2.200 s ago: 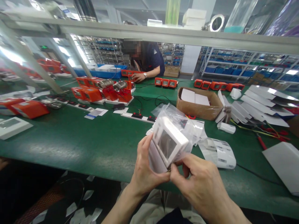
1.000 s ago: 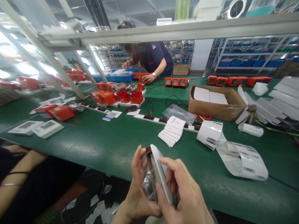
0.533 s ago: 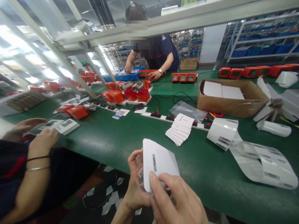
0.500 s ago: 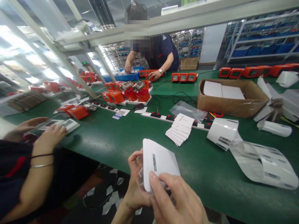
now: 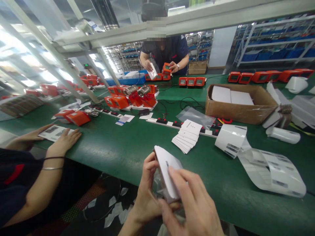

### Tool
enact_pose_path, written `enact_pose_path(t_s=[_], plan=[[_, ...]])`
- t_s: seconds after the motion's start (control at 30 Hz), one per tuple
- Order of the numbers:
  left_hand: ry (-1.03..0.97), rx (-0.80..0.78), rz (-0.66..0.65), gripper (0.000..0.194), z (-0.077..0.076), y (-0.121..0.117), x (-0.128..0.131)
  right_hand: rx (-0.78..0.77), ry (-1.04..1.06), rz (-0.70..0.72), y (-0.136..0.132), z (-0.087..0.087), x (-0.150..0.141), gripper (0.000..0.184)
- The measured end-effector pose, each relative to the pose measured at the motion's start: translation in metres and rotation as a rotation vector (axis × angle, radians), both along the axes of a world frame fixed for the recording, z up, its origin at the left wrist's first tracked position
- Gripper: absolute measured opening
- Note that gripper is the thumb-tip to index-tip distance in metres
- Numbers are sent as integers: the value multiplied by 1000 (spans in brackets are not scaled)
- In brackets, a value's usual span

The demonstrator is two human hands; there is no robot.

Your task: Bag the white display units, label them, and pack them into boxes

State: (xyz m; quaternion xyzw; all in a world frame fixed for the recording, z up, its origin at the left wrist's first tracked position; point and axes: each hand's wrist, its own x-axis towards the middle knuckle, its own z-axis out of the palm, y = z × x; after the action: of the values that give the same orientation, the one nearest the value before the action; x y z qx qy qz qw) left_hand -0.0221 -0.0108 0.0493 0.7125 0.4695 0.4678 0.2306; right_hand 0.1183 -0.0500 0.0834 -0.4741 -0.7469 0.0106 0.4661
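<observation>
- Vs. half a second earlier: white box [image 5: 169, 172] had turned more edge-on; its broad face, plainer before, now showed narrow and slanted.
- Right grip [image 5: 198, 198]: index fingertip had been by the box's lower left edge, was now up on the white face beside the dark strip [image 5: 167, 163].
- Person across [image 5: 182, 50]: one hand had been down at the blue bin [image 5: 128, 78]; now held up a white piece [image 5: 153, 71], the other an orange lamp [image 5: 166, 69].
- Co-worker's near hand [image 5: 61, 142], left end of counter [image 5: 118, 144], had slid right over a white frame [image 5: 55, 132].
- White box: in the air at the counter's near edge, tilted, between the two grips.
- Left grip [image 5: 147, 193]: curled part-closed round the box's left side, had hold of it; clear film [image 5: 158, 183] bunched inside.
- Right grip: half-bent, index touching the face, thumb near the lower end; couldn't tell if it pinched.
- Paper stack [image 5: 187, 136] lay beyond the box; curled label strip [image 5: 273, 173] toward the counter's right end.
</observation>
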Motion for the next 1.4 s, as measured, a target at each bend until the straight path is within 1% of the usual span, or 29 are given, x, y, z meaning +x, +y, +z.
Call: enact_pose_path(t_s=[0.07, 0.13, 0.23, 0.3, 0.4, 0.47, 0.53, 0.6, 0.63, 0.67, 0.73, 0.8, 0.87, 0.93, 1.0, 1.1, 1.2, 1.23, 1.3, 1.33, 1.4], plan=[[42, 42, -35, 66, 5, -3, 13, -122, 144, -46, 4, 6, 11, 46], [112, 117, -28, 63, 11, -7, 27, -256, 296, -62, 7, 11, 20, 40], [164, 182, -1, 64, 21, -9, 45, -450, 491, -21, 10, 16, 30, 34], [178, 180, 15, 65, 24, -10, 52, -518, 579, 14, 11, 17, 35, 32], [200, 188, 30, 64, 23, -9, 57, -525, 623, 15, 12, 17, 40, 31], [201, 217, 38, 68, 21, -8, 59, -508, 614, 0, 13, 17, 41, 32], [176, 229, 63, 83, 20, -7, 62, -497, 615, -17, 16, 18, 40, 33], [154, 195, 90, 100, 20, -5, 65, -508, 631, -32, 20, 20, 40, 30], [151, 166, 96, 104, 21, -4, 66, -521, 642, -35, 21, 21, 41, 27], [153, 141, 97, 104, 22, -3, 67, -535, 655, -29, 23, 23, 42, 26], [158, 124, 91, 97, 23, -1, 68, -569, 688, 18, 24, 24, 47, 29], [164, 136, 90, 88, 23, 0, 68, -611, 714, 122, 24, 24, 56, 35], [181, 160, 91, 80, 23, 1, 68, -647, 727, 237, 23, 21, 64, 36], [201, 185, 93, 77, 23, 1, 68, -644, 708, 282, 22, 16, 70, 34], [213, 191, 92, 76, 24, 3, 70, -575, 624, 233, 23, 11, 73, 35], [216, 155, 75, 78, 25, 7, 73, -412, 336, 151, 26, 6, 76, 39], [210, 133, 62, 83, 22, 10, 77, -302, 37, 147, 29, 8, 84, 44], [205, 133, 65, 85, 21, 11, 78, -306, -39, 161, 28, 9, 88, 44], [191, 126, 72, 88, 20, 12, 82, -373, -136, 208, 27, 12, 95, 48], [181, 119, 77, 90, 20, 12, 85, -412, -139, 221, 26, 13, 97, 50], [160, 110, 91, 95, 20, 12, 90, -492, -59, 193, 27, 14, 99, 47]])
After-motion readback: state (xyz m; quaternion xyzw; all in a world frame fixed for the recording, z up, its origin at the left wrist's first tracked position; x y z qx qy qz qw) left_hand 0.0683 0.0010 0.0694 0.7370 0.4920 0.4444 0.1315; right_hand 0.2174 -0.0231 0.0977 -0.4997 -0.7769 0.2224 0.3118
